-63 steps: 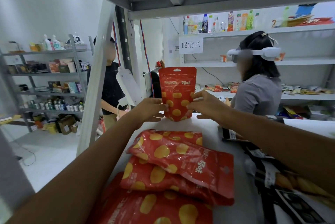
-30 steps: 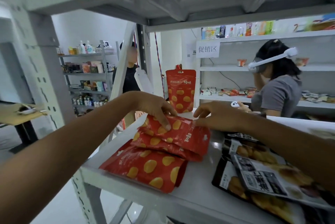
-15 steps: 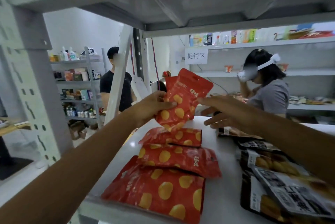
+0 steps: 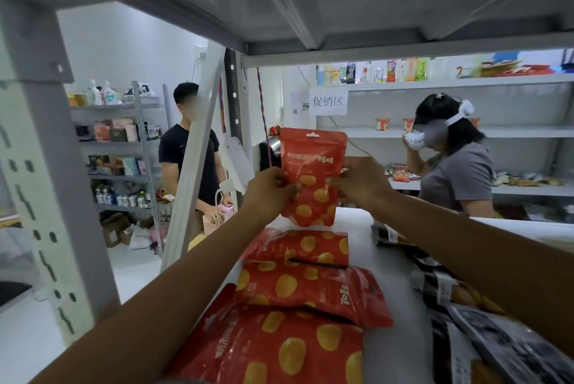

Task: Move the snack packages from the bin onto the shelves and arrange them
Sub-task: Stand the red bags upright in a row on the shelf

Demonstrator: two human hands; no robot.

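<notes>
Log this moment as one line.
left hand: grips red pouch | right hand: grips same | pose: held upright | shelf: flat red pouches lying nearer

Both arms stretched forward; left hand and right hand pinch red pouch sides.

Red yellow-spotted pouch upright at shelf back — three more flat.

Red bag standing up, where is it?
Middle of the head view: the left hand and right hand hold the upright red bag just beyond the flat red bags.
</notes>
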